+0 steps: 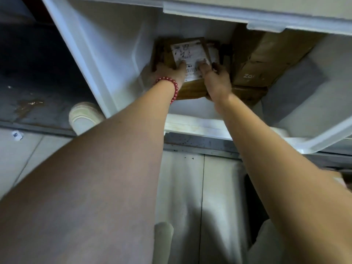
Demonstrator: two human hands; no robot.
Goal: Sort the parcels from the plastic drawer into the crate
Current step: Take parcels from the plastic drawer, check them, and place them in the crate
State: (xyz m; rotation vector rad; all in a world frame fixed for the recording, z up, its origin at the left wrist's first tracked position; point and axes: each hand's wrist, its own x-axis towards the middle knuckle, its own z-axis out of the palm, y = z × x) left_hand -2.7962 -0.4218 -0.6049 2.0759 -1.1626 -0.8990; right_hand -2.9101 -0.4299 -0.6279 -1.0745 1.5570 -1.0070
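Both my arms reach into the pulled-out white plastic drawer [106, 60]. A brown cardboard parcel [192, 88] with a white shipping label lies inside. My left hand [169, 72], with a red bead bracelet at the wrist, grips the parcel's left edge, thumb on the label. My right hand [216, 79] grips its right edge, thumb also on the label. More brown parcels [253, 73] lie stacked to the right inside the drawer, and another sits under and behind the held one. No crate is in view.
The drawer above overhangs the opening with its white front lip [209, 14]. A white round object [83, 117] stands on the dark floor left of the drawer. Pale tiled floor and my light trousers lie below.
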